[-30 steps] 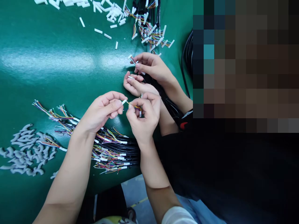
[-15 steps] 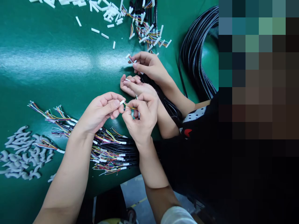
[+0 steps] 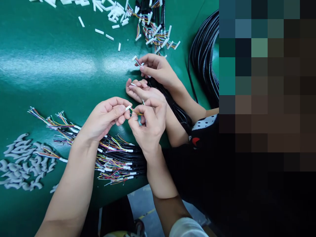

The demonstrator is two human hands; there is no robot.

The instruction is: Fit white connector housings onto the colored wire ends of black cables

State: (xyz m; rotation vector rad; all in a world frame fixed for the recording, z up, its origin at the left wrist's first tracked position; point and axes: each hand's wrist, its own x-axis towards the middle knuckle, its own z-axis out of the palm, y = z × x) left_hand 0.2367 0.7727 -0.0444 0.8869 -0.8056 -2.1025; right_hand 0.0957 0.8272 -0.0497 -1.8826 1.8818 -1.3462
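Note:
Between thumb and fingers, my left hand pinches a small white connector housing. Thin coloured wires run from the connector to my right hand, whose thumb and forefinger are closed on them close by. A small metallic tip shows above my right fingers; what it belongs to is hidden. Below my hands lies a bundle of black cables with stripped, multicoloured wire ends and white sleeves, partly covered by my left forearm.
A co-worker's hands hold a wired white connector just beyond mine. Grey curved pieces are heaped at left. White connectors and finished wire ends lie at the back. A black cable coil is at right.
Both hands keep nearly the same pose, my left on the connector and my right on the wires. The view has shifted slightly.

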